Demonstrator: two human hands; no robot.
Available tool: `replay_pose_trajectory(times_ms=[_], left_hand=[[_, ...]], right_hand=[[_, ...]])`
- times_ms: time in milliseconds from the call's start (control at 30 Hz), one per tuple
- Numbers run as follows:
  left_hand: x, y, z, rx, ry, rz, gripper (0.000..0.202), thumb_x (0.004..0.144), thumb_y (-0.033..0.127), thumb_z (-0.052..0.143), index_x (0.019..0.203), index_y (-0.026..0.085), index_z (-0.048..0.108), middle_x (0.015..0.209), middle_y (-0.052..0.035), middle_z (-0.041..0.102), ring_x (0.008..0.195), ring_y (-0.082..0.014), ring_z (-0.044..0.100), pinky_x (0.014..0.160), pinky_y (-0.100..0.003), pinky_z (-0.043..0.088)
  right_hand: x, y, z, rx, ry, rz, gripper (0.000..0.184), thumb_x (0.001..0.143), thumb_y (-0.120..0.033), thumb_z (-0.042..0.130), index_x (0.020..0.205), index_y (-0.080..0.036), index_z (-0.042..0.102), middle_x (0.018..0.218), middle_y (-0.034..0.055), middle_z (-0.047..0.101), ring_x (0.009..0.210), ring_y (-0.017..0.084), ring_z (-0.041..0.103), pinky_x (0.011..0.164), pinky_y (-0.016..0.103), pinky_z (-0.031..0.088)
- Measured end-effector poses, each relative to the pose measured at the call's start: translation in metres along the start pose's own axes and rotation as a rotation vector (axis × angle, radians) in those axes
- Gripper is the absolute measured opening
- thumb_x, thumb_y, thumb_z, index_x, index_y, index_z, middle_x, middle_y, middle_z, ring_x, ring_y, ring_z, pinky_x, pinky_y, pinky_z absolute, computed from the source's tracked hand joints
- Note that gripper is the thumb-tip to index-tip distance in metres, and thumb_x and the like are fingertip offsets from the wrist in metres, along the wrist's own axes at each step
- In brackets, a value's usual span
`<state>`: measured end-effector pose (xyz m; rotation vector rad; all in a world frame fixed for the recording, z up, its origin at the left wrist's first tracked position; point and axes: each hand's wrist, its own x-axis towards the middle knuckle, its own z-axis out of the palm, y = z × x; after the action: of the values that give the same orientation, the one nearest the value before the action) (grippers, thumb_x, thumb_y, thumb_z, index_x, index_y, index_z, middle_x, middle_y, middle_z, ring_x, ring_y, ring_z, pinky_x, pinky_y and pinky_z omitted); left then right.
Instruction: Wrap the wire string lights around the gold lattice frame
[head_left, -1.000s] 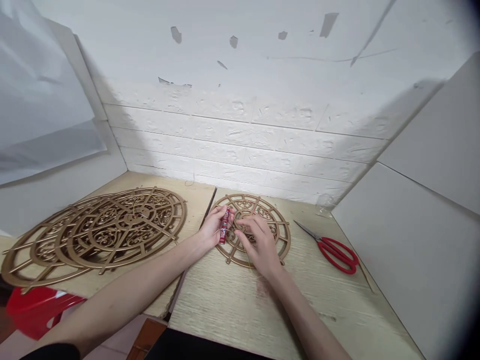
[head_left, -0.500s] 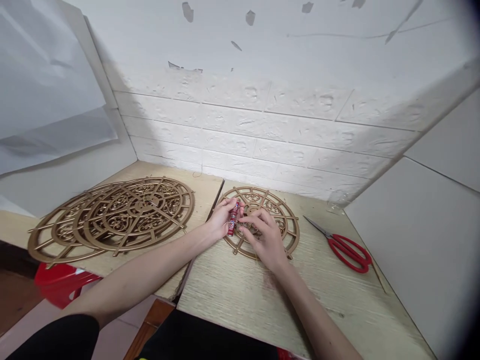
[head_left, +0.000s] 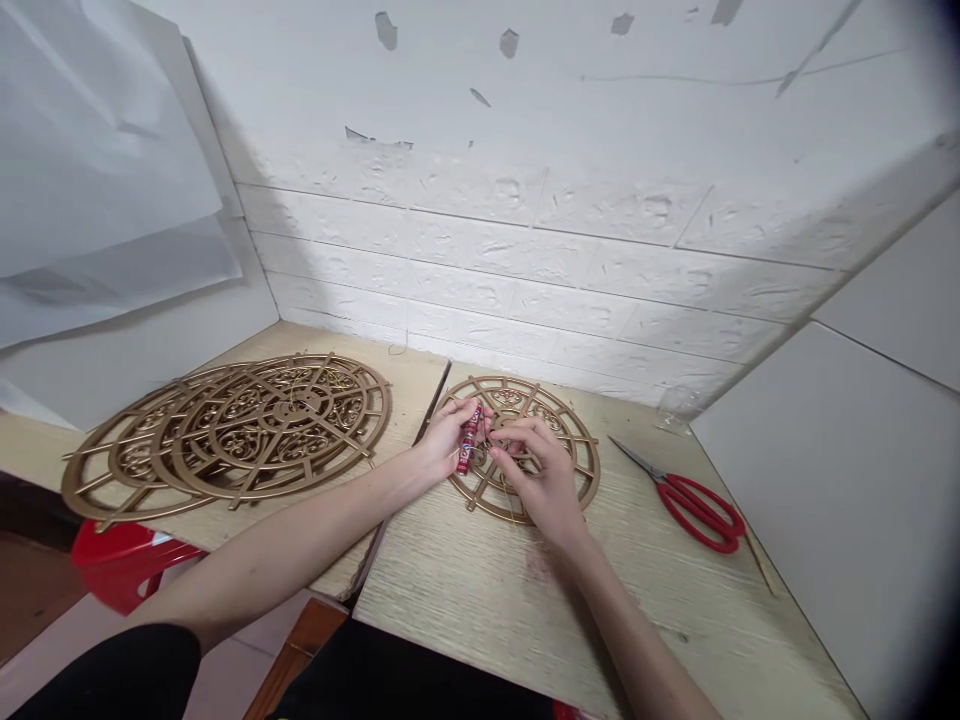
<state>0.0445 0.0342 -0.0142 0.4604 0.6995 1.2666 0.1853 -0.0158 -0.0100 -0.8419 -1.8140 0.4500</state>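
A gold openwork disc [head_left: 566,432] lies flat on the pale wooden table [head_left: 480,600] in front of me. My left hand [head_left: 442,440] is closed around a small red tube [head_left: 468,452] held upright over the disc's left side. My right hand [head_left: 540,475] hovers over the disc's centre with thumb and fingers pinched on something thin that I cannot make out, close to the tube.
A stack of larger gold openwork discs [head_left: 232,425] lies on the left table. Red-handled scissors [head_left: 686,495] rest to the right of the disc. A red plastic stool [head_left: 120,570] stands below left. White brick wall behind, white panels at both sides.
The view shifted slightly between the earliest frame and now. My hands stay over the disc; the right fingers have drawn a little closer to the red tube.
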Motion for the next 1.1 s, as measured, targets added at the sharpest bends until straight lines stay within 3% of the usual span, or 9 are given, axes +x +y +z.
replay_pose_trajectory(times_ms=[100, 167, 300, 400, 533, 700, 900, 1100], left_hand=[[0.0, 0.0, 0.001, -0.007, 0.008, -0.004, 0.012, 0.086, 0.008, 0.059, 0.075, 0.013, 0.057, 0.069, -0.0045, 0.065, 0.052, -0.0089, 0.059, 0.05, -0.018, 0.049], [0.0, 0.001, 0.002, -0.019, 0.02, -0.009, 0.011, 0.084, 0.007, 0.061, 0.076, 0.013, 0.056, 0.069, -0.0044, 0.065, 0.052, -0.0085, 0.06, 0.051, -0.017, 0.049], [-0.002, 0.003, 0.004, -0.003, 0.044, -0.032, 0.013, 0.086, 0.005, 0.058, 0.076, 0.013, 0.056, 0.067, -0.0052, 0.066, 0.05, -0.0081, 0.06, 0.05, -0.016, 0.049], [-0.002, 0.003, 0.004, 0.004, 0.037, -0.029, 0.013, 0.085, 0.006, 0.058, 0.075, 0.013, 0.055, 0.068, -0.0052, 0.067, 0.051, -0.0085, 0.061, 0.05, -0.015, 0.05], [-0.001, 0.001, 0.003, 0.007, 0.033, -0.014, 0.011, 0.085, 0.005, 0.058, 0.077, 0.013, 0.056, 0.068, -0.0046, 0.067, 0.05, -0.008, 0.061, 0.049, -0.015, 0.05], [-0.001, 0.002, 0.004, 0.016, 0.047, -0.025, 0.014, 0.088, 0.005, 0.053, 0.077, 0.013, 0.056, 0.067, -0.0044, 0.067, 0.05, -0.0076, 0.06, 0.049, -0.015, 0.05], [0.0, 0.0, 0.001, 0.024, 0.034, -0.003, 0.009, 0.084, 0.008, 0.062, 0.077, 0.013, 0.059, 0.069, -0.0056, 0.068, 0.051, -0.0086, 0.061, 0.046, -0.014, 0.048], [-0.002, 0.002, 0.004, 0.036, 0.039, -0.017, 0.014, 0.088, 0.005, 0.053, 0.077, 0.013, 0.057, 0.068, -0.0054, 0.067, 0.051, -0.0078, 0.061, 0.05, -0.014, 0.049]], right_hand=[[0.003, 0.002, -0.005, 0.085, 0.0, 0.045, 0.01, 0.085, -0.022, 0.065, 0.092, -0.024, 0.071, 0.092, 0.004, 0.062, 0.077, 0.016, 0.055, 0.072, 0.032, 0.047], [0.006, 0.008, -0.01, 0.151, 0.069, 0.103, 0.009, 0.082, -0.026, 0.068, 0.09, -0.024, 0.072, 0.091, 0.0036, 0.063, 0.075, 0.016, 0.054, 0.073, 0.033, 0.046], [0.008, 0.027, -0.027, 0.259, 0.323, 0.393, 0.022, 0.074, -0.036, 0.073, 0.089, -0.02, 0.072, 0.078, 0.0024, 0.064, 0.067, 0.015, 0.053, 0.064, 0.03, 0.043], [0.008, 0.038, -0.036, 0.196, 0.361, 0.523, 0.03, 0.072, -0.039, 0.072, 0.093, -0.018, 0.071, 0.078, 0.0039, 0.067, 0.068, 0.017, 0.057, 0.065, 0.031, 0.045], [0.007, 0.045, -0.034, -0.018, 0.197, 0.441, 0.031, 0.076, -0.036, 0.065, 0.102, -0.018, 0.069, 0.094, 0.008, 0.072, 0.082, 0.023, 0.065, 0.079, 0.041, 0.05], [0.005, 0.05, -0.024, -0.197, 0.012, 0.227, 0.021, 0.079, -0.026, 0.058, 0.093, -0.021, 0.072, 0.111, 0.0098, 0.072, 0.111, 0.029, 0.061, 0.101, 0.05, 0.042], [0.002, 0.057, -0.022, -0.141, 0.006, 0.28, 0.029, 0.082, -0.024, 0.054, 0.105, -0.02, 0.07, 0.116, 0.0099, 0.07, 0.114, 0.027, 0.061, 0.104, 0.049, 0.042], [0.002, 0.057, -0.021, -0.051, -0.001, 0.308, 0.028, 0.083, -0.025, 0.053, 0.104, -0.022, 0.07, 0.114, 0.0079, 0.07, 0.112, 0.025, 0.062, 0.102, 0.047, 0.042]])
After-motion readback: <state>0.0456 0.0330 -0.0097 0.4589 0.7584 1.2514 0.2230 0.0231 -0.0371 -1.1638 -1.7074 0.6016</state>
